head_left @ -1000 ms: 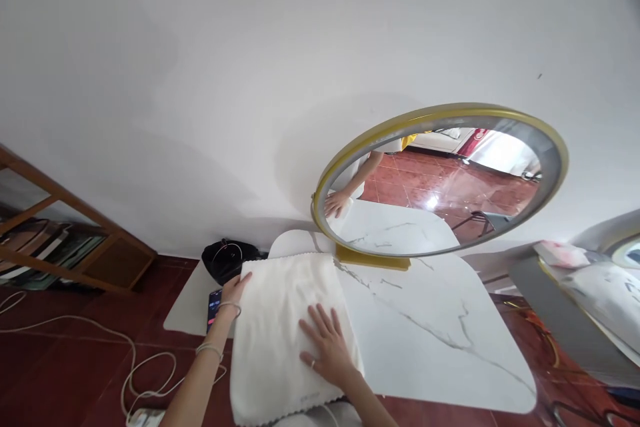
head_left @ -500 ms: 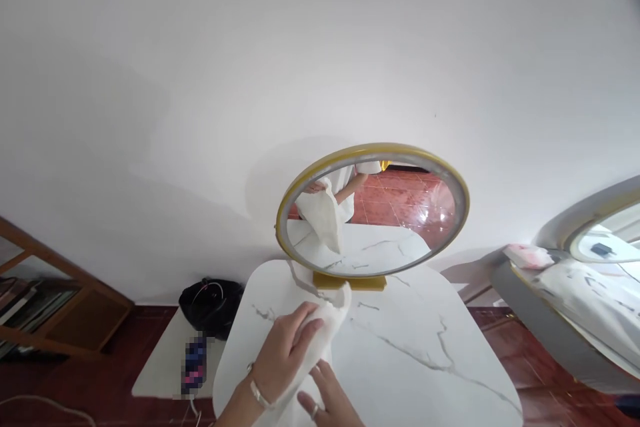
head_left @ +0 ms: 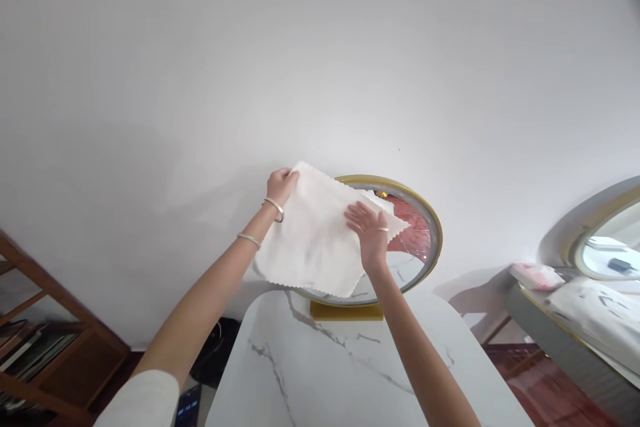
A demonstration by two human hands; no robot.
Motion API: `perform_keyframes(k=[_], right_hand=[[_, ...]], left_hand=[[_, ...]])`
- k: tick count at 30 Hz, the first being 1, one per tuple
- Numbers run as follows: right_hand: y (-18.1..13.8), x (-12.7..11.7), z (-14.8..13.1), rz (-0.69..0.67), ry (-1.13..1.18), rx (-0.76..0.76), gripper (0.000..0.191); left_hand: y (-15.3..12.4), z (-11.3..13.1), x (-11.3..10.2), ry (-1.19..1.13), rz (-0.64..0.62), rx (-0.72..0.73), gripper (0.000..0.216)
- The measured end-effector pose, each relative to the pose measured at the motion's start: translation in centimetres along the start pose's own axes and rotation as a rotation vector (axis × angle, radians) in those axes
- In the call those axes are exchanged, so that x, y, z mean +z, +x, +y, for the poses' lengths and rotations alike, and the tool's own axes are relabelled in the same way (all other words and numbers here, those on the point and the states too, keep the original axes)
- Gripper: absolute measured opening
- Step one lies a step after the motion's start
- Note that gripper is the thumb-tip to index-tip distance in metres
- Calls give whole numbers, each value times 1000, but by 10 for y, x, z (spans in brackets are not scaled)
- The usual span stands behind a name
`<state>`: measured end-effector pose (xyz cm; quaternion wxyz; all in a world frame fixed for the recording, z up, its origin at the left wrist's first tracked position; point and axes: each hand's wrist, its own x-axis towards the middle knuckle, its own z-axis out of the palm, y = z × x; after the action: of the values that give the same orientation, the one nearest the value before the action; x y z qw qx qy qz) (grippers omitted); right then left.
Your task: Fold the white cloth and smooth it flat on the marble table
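Note:
A white cloth (head_left: 315,233) with a wavy cut edge is spread across the left and middle of an oval gold-framed mirror (head_left: 434,213). My left hand (head_left: 283,185) is closed on the cloth's upper left corner, near the mirror's left side. Flat against the cloth lies my right hand (head_left: 369,230), its fingers stretched out and pressing toward the glass. The mirror stands on a gold base (head_left: 345,311) at the back of a white marbled table (head_left: 345,360). Much of the glass is hidden behind the cloth.
At right, a grey-sided table (head_left: 560,333) carries a pink-and-white packet (head_left: 537,275), a white bag (head_left: 595,307) and a second mirror (head_left: 617,240). A wooden shelf (head_left: 65,347) with books is at left. Beside my table lie a black bag (head_left: 220,347) and a phone (head_left: 189,407).
The bunched cloth has been lifted from above the tabletop and opened out over the mirror. Both hands have moved up and forward, the left to the corner, the right flat on the cloth.

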<state>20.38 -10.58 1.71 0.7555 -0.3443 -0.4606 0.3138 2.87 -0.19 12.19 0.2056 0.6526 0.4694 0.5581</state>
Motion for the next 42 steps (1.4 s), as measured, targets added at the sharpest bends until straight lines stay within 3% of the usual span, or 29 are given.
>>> perform_keyframes(k=[2, 4, 6, 8, 11, 13, 16, 21, 23, 25, 28, 31, 35, 36, 38, 40, 42], right_hand=[[-1, 0, 12, 55, -302, -225, 55], [-11, 0, 30, 36, -665, -415, 52], [-19, 1, 49, 23, -953, -489, 56], [-20, 0, 65, 68, -1123, -484, 60], [-12, -7, 78, 175, -1220, -466, 63], [-5, -15, 82, 251, -1233, -453, 65], [2, -27, 85, 335, -1246, -433, 67], [5, -33, 81, 434, -1183, -389, 70], [9, -31, 75, 450, -1160, -401, 69], [17, -28, 65, 452, -1171, -462, 68], [35, -19, 42, 433, -1222, -616, 64], [54, 0, 17, 308, -1283, -758, 55], [67, 41, 4, -30, -1404, -883, 43], [68, 51, 5, -117, -1425, -906, 41], [69, 65, 8, -248, -1441, -932, 42], [73, 69, 10, -275, -1428, -926, 42], [80, 60, 7, -184, -1401, -909, 42]], left_hand=[[8, -9, 15, 24, 1, -6, 29], [5, -14, 26, 42, 34, -2, 19], [-2, -15, 32, 69, 134, 60, 1], [-12, -13, 37, 126, 240, 235, 15], [-30, -8, 46, 274, 187, 581, 25], [-39, -6, 56, 393, 105, 708, 29], [-43, 0, 75, 524, 85, 807, 41], [-29, 28, 105, 531, -55, 924, 30], [-22, 46, 110, 503, -124, 864, 31], [-14, 60, 108, 470, -156, 708, 33], [2, 61, 88, 407, -160, 437, 37], [15, 33, 52, 278, -233, 158, 36], [11, -26, 8, 89, -374, -128, 35], [5, -39, 2, 39, -345, -155, 35], [-11, -58, -4, -55, -161, -141, 34], [-29, -68, -2, -53, 64, 20, 33], [-44, -69, 5, 51, 118, 258, 33]])
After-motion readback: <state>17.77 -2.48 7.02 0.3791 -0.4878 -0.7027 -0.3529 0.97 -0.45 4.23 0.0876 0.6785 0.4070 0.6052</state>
